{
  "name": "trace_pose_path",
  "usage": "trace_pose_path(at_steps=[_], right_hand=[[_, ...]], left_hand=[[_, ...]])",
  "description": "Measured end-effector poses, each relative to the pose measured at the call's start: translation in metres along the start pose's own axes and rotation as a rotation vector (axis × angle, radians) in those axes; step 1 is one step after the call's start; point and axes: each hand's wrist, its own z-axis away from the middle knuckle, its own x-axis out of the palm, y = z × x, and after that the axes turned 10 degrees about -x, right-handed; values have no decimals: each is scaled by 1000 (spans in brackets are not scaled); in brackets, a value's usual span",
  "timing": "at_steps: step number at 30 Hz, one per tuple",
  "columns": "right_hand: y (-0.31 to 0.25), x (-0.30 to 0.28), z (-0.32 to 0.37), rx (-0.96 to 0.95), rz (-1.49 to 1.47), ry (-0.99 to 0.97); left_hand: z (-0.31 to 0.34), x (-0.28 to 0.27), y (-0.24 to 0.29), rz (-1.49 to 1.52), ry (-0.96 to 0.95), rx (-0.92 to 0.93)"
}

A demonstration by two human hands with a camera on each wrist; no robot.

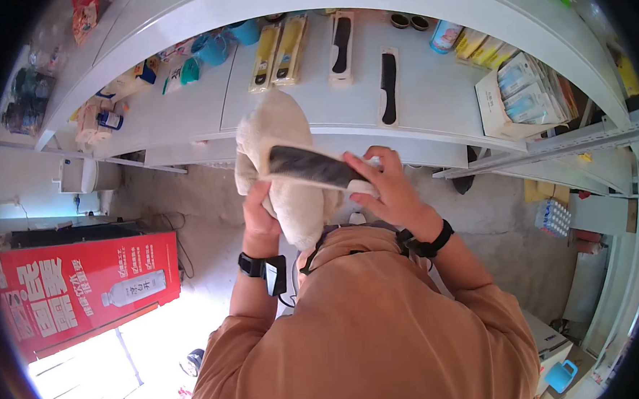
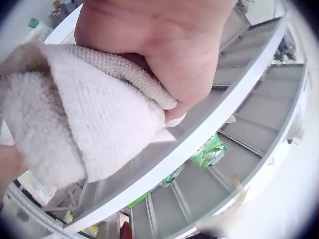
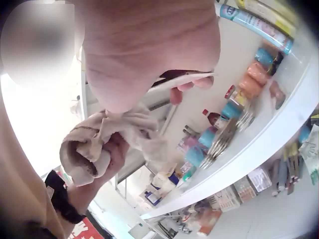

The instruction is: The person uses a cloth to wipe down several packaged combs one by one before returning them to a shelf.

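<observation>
An off-white terry towel (image 1: 275,119), folded into a thick bundle, is gripped by my left hand (image 1: 261,215) in front of the shelf. In the left wrist view the hand (image 2: 154,55) bends over the towel's folded edge (image 2: 104,114). My right hand (image 1: 397,192) holds a black comb (image 1: 310,165) in a flat, pale-backed package by its right end. The comb's package overlaps the towel in the head view. In the right wrist view the package (image 3: 182,81) shows edge-on under the right hand (image 3: 149,50), with its fingertips on the far side.
On the white shelf lie two more packaged black combs (image 1: 388,87) and two yellow-packed items (image 1: 290,51). Blue cups (image 1: 212,48) stand left of them. At the right is an open box (image 1: 495,107) of packets. A red printed panel (image 1: 86,287) is at lower left.
</observation>
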Motion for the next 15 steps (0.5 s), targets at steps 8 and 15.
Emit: trace_pose_path(at_steps=[8,15], right_hand=[[131,-3,-7,591,-702,702],[213,11,-56,781,-246,559]], left_hand=[[24,-13,33,-205,303,114],[38,-23,31,-233,335,63]])
